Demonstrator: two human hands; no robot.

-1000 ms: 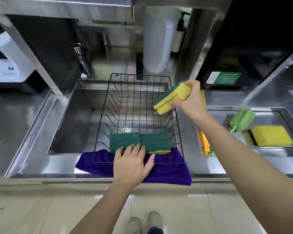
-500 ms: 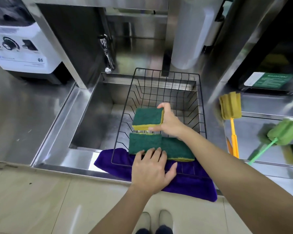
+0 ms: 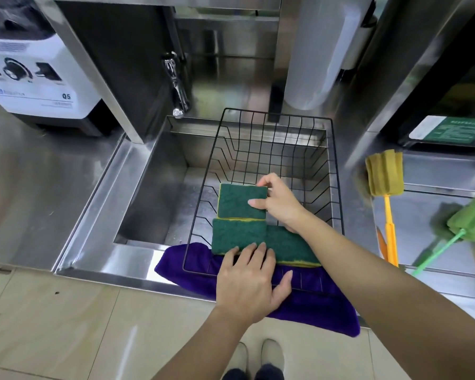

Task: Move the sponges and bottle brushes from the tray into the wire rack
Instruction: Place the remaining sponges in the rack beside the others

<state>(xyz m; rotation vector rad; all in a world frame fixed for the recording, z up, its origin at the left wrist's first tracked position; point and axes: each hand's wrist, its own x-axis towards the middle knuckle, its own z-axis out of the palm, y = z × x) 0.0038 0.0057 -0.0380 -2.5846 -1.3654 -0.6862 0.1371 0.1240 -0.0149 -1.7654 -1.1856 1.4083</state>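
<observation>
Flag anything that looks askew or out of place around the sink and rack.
The wire rack sits oddly: its near end rests on the purple cloth at the sink's front edge, its far end hangs over the basin. The cloth droops over the counter lip. The yellow bottle brush lies half out of the tray.

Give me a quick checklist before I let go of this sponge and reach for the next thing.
1. Held sponge is inside the rack: ok, green side up, behind the two sponges already there.
2. It rests on the wires: cannot tell; the right hand pinches its right edge.
3. Front sponges are steady: ok, the left hand has its fingertips on them.
4. Rack has room left: ok, the back half is bare wire.
5. Next items are in view: ok, yellow brush and green brush lie at the tray on the right.
6. More sponges remain in the tray: cannot tell; that edge is blurred.
</observation>
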